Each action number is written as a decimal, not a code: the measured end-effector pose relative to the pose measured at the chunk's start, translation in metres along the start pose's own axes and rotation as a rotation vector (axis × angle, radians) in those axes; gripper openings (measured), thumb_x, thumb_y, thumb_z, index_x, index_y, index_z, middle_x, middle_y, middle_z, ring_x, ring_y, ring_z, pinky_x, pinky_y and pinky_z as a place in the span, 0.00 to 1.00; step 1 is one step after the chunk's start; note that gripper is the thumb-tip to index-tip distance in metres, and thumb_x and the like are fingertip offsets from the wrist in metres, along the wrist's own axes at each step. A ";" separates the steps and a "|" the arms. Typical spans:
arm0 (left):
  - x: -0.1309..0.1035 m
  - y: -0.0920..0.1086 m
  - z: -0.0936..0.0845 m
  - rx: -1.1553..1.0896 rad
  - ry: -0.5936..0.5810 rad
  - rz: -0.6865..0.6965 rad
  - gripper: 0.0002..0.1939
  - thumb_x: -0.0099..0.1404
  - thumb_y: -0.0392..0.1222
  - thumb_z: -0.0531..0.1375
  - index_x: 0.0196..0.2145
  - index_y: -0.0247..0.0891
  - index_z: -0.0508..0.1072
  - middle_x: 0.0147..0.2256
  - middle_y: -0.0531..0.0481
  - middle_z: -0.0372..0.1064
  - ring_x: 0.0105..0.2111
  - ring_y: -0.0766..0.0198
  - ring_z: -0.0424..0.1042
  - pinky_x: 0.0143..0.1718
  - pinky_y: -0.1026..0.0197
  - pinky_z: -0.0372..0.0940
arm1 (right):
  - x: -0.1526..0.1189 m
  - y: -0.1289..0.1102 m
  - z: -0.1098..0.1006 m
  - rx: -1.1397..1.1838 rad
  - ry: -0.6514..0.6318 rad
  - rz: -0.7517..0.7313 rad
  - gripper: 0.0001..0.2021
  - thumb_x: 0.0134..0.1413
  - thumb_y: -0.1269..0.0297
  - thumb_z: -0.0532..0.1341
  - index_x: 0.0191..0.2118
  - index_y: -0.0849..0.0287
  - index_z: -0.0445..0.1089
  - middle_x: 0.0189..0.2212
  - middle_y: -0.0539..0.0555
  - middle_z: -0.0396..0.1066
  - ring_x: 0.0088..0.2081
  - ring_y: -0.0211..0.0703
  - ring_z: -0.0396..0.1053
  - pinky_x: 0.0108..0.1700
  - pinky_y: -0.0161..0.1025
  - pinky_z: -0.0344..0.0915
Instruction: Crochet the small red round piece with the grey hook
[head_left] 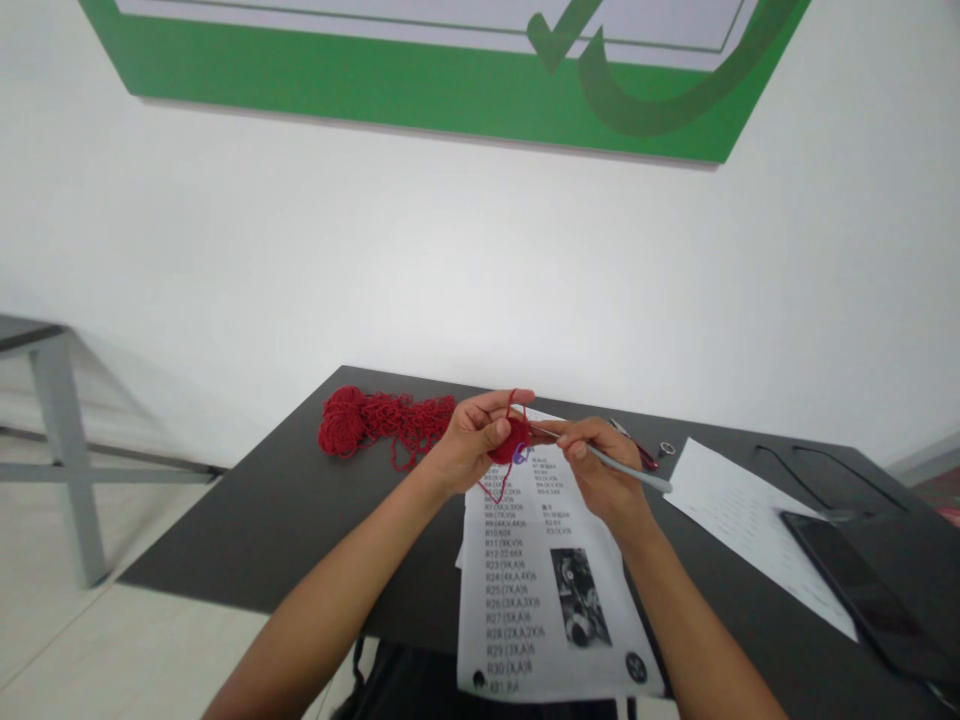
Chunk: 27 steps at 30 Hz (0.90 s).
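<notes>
My left hand (474,438) pinches a small round piece of red crochet (513,442), with red yarn looped over its raised index finger. A purple stitch marker (521,454) hangs on the piece. In my right hand (600,465) is a crochet hook (628,468) with a grey handle, its thin metal shaft pointing left to the red piece; the hook's tip is hidden at the stitches. Below both hands lies a printed pattern sheet (517,590) with rows of text and a dark photo. A loose strand of red yarn dangles over the sheet.
A red yarn ball (343,422) with tangled yarn (409,420) lies left on the dark table (300,540). To the right are scissors (637,445), a small ring (667,449), another paper (750,530), glasses (829,512) and a black tablet (862,590). A white wall stands behind.
</notes>
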<state>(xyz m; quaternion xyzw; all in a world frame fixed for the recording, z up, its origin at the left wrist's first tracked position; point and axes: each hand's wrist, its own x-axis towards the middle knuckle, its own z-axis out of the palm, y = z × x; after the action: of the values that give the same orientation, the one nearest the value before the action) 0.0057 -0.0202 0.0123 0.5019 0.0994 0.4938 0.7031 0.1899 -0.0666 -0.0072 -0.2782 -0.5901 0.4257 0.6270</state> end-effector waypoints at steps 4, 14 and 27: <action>0.000 -0.002 -0.004 -0.042 0.023 -0.054 0.28 0.50 0.51 0.76 0.47 0.38 0.79 0.32 0.49 0.80 0.29 0.65 0.79 0.34 0.64 0.73 | 0.000 -0.004 0.004 0.040 -0.033 -0.004 0.09 0.58 0.53 0.68 0.36 0.51 0.76 0.47 0.56 0.81 0.47 0.55 0.80 0.54 0.59 0.73; -0.001 -0.007 -0.003 -0.113 0.020 -0.120 0.31 0.46 0.55 0.77 0.44 0.37 0.79 0.30 0.47 0.80 0.27 0.61 0.78 0.29 0.62 0.72 | 0.003 -0.004 0.026 0.362 0.040 0.099 0.13 0.53 0.49 0.69 0.29 0.52 0.72 0.37 0.51 0.83 0.29 0.44 0.76 0.39 0.48 0.76; 0.001 -0.022 -0.001 0.638 0.165 0.203 0.24 0.57 0.41 0.70 0.52 0.36 0.77 0.33 0.48 0.81 0.30 0.62 0.79 0.34 0.60 0.75 | 0.010 0.021 0.017 0.102 0.304 0.033 0.15 0.52 0.47 0.70 0.36 0.53 0.77 0.33 0.51 0.80 0.35 0.44 0.75 0.41 0.43 0.72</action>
<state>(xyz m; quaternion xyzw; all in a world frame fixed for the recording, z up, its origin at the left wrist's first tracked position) 0.0185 -0.0185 -0.0053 0.6623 0.2548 0.5443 0.4474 0.1681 -0.0501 -0.0172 -0.3170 -0.4614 0.4184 0.7152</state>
